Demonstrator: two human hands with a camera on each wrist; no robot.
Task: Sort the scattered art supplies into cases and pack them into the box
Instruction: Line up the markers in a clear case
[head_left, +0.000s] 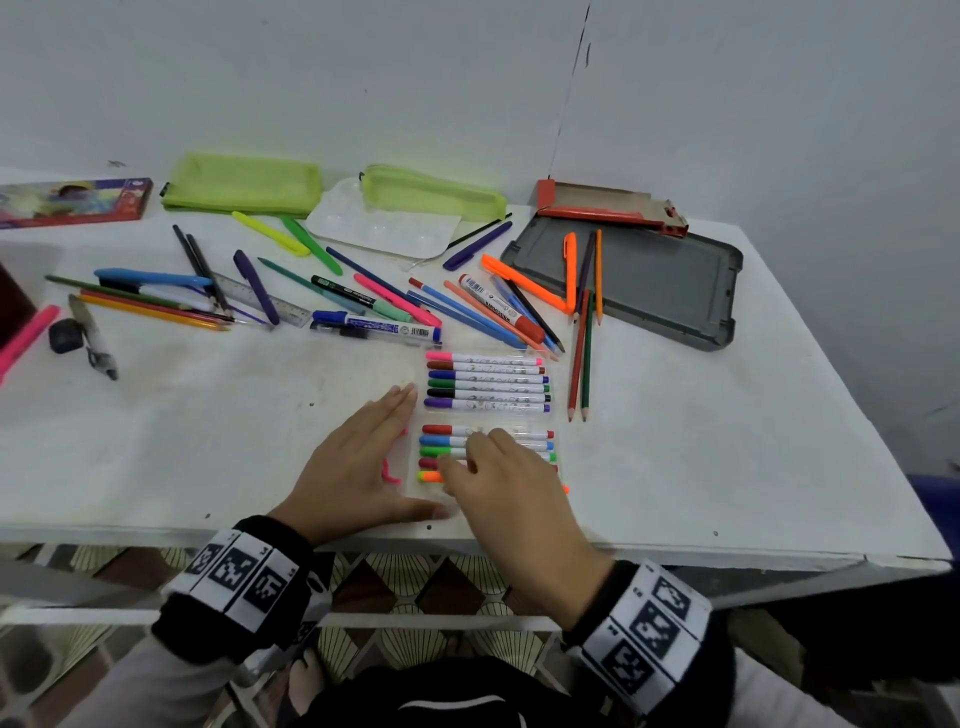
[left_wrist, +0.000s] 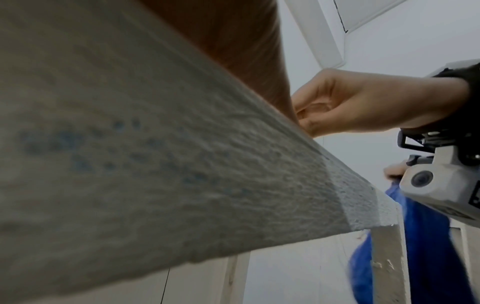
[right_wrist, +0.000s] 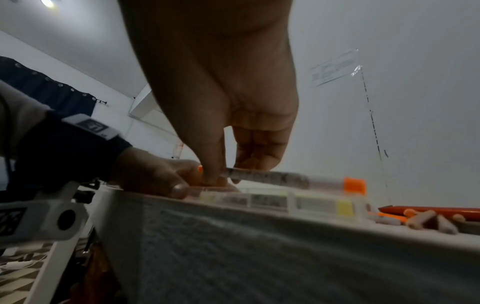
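Note:
A clear plastic marker case (head_left: 524, 415) lies open near the table's front edge. Its far half holds a row of several colour markers (head_left: 488, 382); its near half (right_wrist: 285, 200) holds more. My right hand (head_left: 483, 467) hovers over the near half, and its thumb and fingers pinch an orange-capped marker (right_wrist: 298, 181) just above the case. That marker's orange tip (head_left: 565, 488) shows past the hand. My left hand (head_left: 374, 441) lies flat with straight fingers on the table by the case's left edge. Its thumb (right_wrist: 179, 188) touches the case rim.
Loose pens, pencils and a ruler (head_left: 260, 299) are scattered across the middle of the table. At the back lie two green mesh pouches (head_left: 241, 189) (head_left: 434, 195), a white palette (head_left: 382, 223), a grey tray (head_left: 649, 280), a red cardboard box (head_left: 608, 205) and a colourful pencil box (head_left: 72, 202).

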